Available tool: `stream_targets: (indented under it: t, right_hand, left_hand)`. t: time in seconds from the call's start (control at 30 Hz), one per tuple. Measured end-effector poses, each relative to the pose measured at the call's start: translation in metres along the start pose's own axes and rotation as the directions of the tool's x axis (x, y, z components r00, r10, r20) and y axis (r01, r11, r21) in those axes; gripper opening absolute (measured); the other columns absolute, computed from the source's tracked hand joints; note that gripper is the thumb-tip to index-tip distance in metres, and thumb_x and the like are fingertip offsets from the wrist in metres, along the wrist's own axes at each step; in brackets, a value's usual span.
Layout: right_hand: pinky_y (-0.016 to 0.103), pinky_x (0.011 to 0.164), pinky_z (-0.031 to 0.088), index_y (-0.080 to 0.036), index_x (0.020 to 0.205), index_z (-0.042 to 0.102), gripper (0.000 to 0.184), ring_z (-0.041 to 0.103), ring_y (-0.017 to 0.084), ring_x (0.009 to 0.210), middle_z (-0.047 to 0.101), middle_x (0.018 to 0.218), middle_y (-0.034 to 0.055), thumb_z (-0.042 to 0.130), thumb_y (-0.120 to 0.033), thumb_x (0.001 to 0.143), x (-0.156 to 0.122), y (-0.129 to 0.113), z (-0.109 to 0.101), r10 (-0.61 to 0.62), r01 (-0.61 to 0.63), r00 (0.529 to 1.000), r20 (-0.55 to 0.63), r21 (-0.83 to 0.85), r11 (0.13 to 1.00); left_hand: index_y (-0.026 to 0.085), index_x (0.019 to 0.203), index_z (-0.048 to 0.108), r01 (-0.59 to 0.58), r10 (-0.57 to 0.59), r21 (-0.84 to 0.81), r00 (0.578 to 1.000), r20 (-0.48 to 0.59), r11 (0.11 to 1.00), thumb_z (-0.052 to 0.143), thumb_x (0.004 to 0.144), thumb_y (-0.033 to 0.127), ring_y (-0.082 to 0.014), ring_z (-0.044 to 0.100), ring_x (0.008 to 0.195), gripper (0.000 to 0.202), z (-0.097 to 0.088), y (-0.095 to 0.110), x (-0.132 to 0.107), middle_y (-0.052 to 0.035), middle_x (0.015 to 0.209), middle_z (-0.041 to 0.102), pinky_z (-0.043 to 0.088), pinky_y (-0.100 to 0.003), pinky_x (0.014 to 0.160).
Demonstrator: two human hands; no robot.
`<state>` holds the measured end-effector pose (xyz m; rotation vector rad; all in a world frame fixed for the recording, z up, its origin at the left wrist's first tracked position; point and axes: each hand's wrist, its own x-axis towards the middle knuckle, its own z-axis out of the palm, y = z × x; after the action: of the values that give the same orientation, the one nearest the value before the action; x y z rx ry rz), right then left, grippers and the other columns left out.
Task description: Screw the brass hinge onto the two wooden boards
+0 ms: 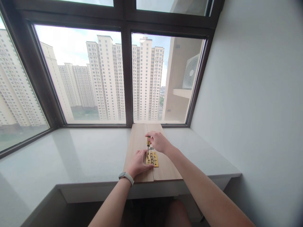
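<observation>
Hinge [155,158] — against left hand [138,164], below screwdriver [148,142] in right hand [159,142].

you face a wide window with dark brown frames [127,78], its panes giving onto pale high-rise towers [104,69], a bright, cloudy sky [71,45] and, towards your right, an outdoor air-conditioning unit [191,72] on a ledge [181,92]. in front of you a pale, smooth surface [94,148] runs along beneath the glass, crossed by soft darker bands on your left. a plain, whitish wall [255,94] rises on your right in daylight.
</observation>
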<state>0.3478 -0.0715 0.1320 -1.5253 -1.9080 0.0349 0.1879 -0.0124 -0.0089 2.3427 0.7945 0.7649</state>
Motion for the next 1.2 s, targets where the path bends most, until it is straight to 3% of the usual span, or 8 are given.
stream_targets:
  t: [0.2,0.43,0.63,0.97,1.2]
  right_hand:
    - [0.027,0.080,0.047,-0.021,0.103,0.072,0.022,0.067,0.018,0.087,0.073,0.097,0.0057,0.058,-0.013,0.088,0.000,0.003,0.003,0.031,-0.033,0.998,-0.059,-0.033,0.999]
    - [0.027,0.069,0.040,-0.021,0.097,0.062,0.009,0.059,0.017,0.073,0.066,0.084,0.0043,0.059,-0.019,0.089,-0.003,-0.007,0.010,0.070,-0.098,0.983,-0.171,-0.165,0.981]
    - [0.026,0.072,0.040,-0.022,0.092,0.061,0.005,0.058,0.015,0.075,0.066,0.089,0.0028,0.060,-0.018,0.089,-0.002,-0.009,0.007,0.024,-0.033,0.991,-0.131,-0.071,0.997]
    - [0.025,0.072,0.043,-0.022,0.100,0.069,0.016,0.061,0.014,0.074,0.069,0.084,0.0013,0.059,-0.015,0.089,-0.001,0.004,0.002,0.084,-0.083,0.996,-0.024,0.056,0.995]
    - [0.026,0.070,0.041,-0.021,0.092,0.064,0.005,0.059,0.016,0.075,0.067,0.086,0.0039,0.062,-0.020,0.088,-0.002,-0.002,0.009,0.098,-0.108,0.983,-0.156,-0.057,0.993]
  left_hand:
    - [0.026,0.132,0.055,0.013,-0.013,0.000,1.000,0.004,1.000,0.083,0.064,0.060,-0.0328,0.051,0.123,0.081,-0.001,0.000,0.000,-0.0080,0.126,0.062,0.042,-0.042,0.100]
    - [0.026,0.132,0.055,0.006,-0.006,0.005,1.000,0.005,1.000,0.081,0.065,0.062,-0.0322,0.050,0.125,0.081,-0.001,0.001,0.000,-0.0083,0.129,0.061,0.042,-0.042,0.100]
    - [0.027,0.130,0.056,0.001,-0.001,0.004,1.000,0.002,1.000,0.082,0.064,0.062,-0.0322,0.050,0.124,0.079,0.000,0.000,0.000,-0.0077,0.127,0.062,0.042,-0.042,0.100]
    - [0.026,0.132,0.055,0.015,-0.015,0.004,1.000,0.001,1.000,0.083,0.063,0.060,-0.0329,0.050,0.126,0.081,0.001,-0.001,0.001,-0.0085,0.129,0.061,0.041,-0.043,0.103]
    - [0.025,0.132,0.056,0.017,-0.017,-0.001,1.000,0.006,1.000,0.082,0.064,0.060,-0.0335,0.051,0.125,0.081,-0.002,0.003,0.000,-0.0098,0.127,0.061,0.042,-0.044,0.102]
